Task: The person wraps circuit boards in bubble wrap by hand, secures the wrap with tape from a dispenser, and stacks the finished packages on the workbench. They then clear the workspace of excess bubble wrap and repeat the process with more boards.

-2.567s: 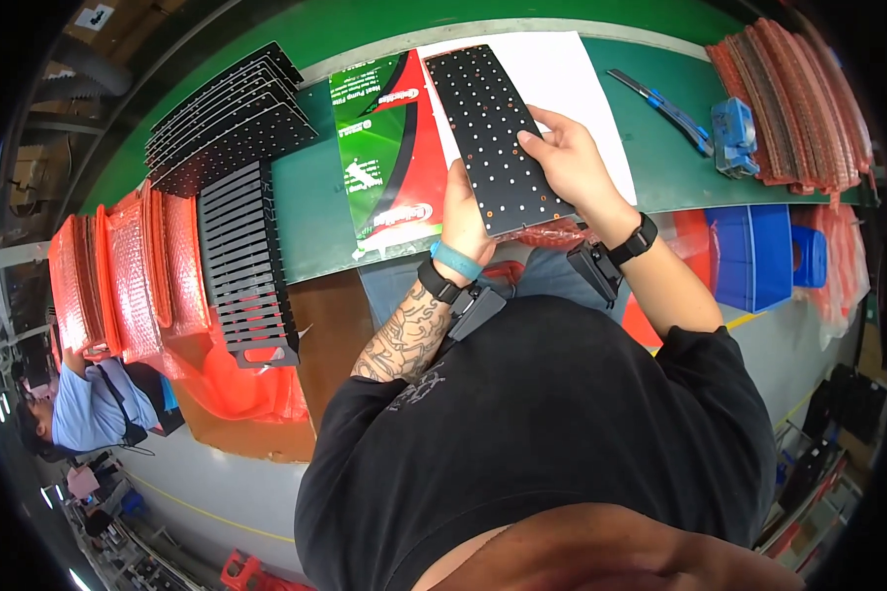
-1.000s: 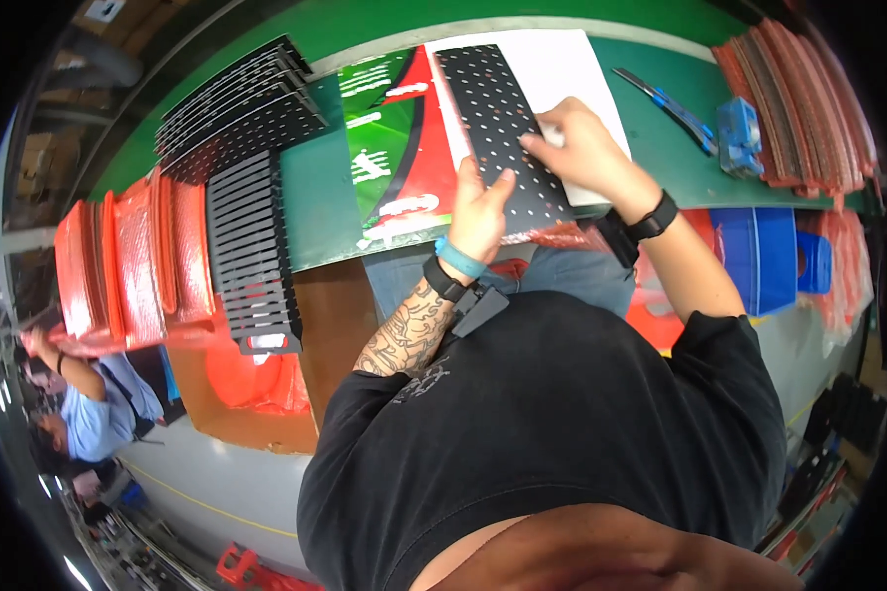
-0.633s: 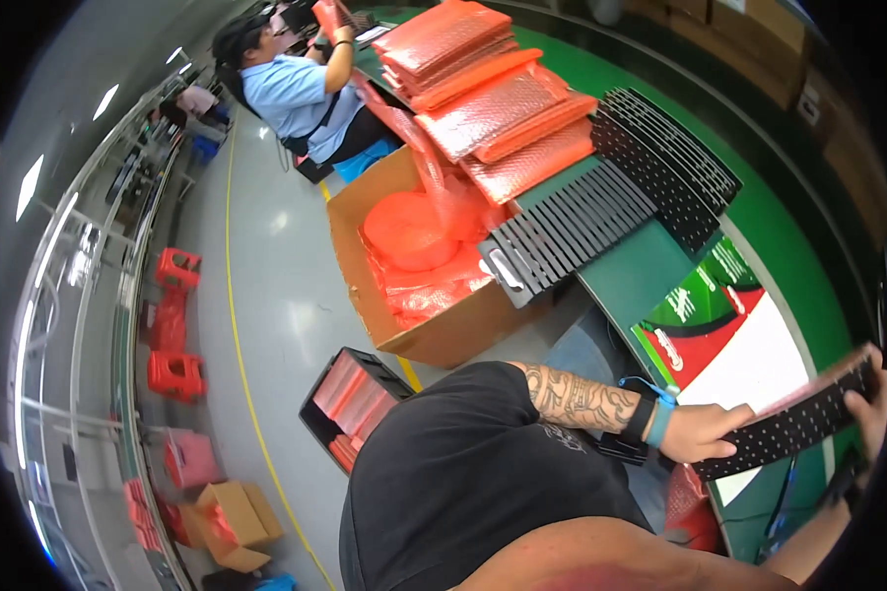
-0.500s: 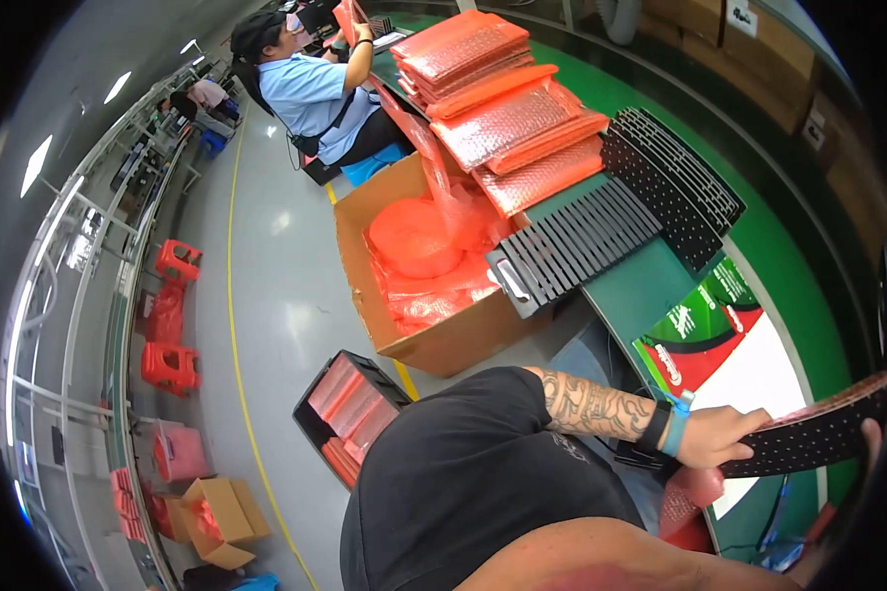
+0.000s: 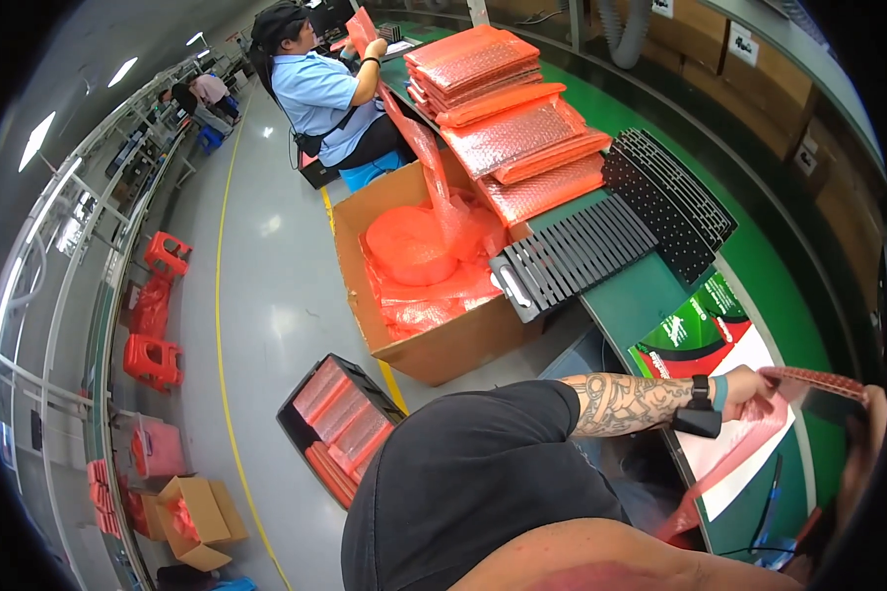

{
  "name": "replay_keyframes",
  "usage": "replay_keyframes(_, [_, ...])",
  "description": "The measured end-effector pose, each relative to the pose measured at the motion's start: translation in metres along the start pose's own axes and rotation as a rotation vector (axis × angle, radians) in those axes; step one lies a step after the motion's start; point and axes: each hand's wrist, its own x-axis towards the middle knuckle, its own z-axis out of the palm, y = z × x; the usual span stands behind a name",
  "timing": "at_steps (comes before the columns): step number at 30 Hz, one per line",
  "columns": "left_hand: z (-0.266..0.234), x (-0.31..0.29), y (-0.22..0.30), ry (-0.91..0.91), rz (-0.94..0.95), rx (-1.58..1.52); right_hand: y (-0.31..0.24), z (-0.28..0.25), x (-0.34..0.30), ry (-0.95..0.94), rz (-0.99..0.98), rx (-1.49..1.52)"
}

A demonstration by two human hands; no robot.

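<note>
My left hand [image 5: 751, 396], with a dark watch and blue band on its wrist, is closed round pink bubble wrap [image 5: 727, 461]. The wrap hangs from it as a loose strip toward the lower edge. A thin curved panel [image 5: 813, 377], seen almost edge-on with a pink bubbly face, runs from my left hand to my right hand [image 5: 872, 419]. My right hand grips the panel's far end at the dark right rim, where its fingers are partly hidden. Beneath them lie a white sheet [image 5: 724, 463] and a green and red printed sheet [image 5: 685, 340] on the green table [image 5: 650, 281].
A black slotted rack [image 5: 577, 256] and dotted black panels [image 5: 660, 202] lie farther along the table, beside stacked pink bubble-wrap packs [image 5: 522, 128]. A carton [image 5: 443, 345] holds a pink wrap roll. A black crate [image 5: 306, 394] stands on the floor. A co-worker [image 5: 315, 98] handles pink wrap.
The black dotted panel face has turned out of sight, leaving its pink-covered edge. My left hand has moved up and right, drawing out a strip of wrap. The view has shifted slightly.
</note>
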Motion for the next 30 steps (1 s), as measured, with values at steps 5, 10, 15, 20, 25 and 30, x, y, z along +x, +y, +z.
replay_keyframes(5, [0.009,-0.007,0.028,-0.151,-0.093,-0.225,0.033,0.064,0.006,0.442,-0.427,-0.387])
replay_keyframes(10, [0.05,-0.047,0.067,-0.369,-0.06,-0.319,0.031,0.092,0.005,0.659,-0.453,-0.421])
replay_keyframes(15, [0.039,-0.058,0.038,-0.407,-0.155,-0.352,0.043,0.135,0.007,0.644,-0.495,-0.472])
replay_keyframes(20, [0.037,-0.089,-0.003,-0.317,-0.239,-0.529,0.059,0.197,0.001,0.608,-0.392,-0.423])
replay_keyframes(25, [0.015,-0.14,0.0,-0.258,-0.244,-0.668,0.026,0.238,-0.019,0.37,-0.201,-0.459])
replay_keyframes(30, [-0.004,-0.162,-0.016,-0.361,-0.282,-0.581,0.021,0.263,-0.034,0.238,-0.179,-0.446])
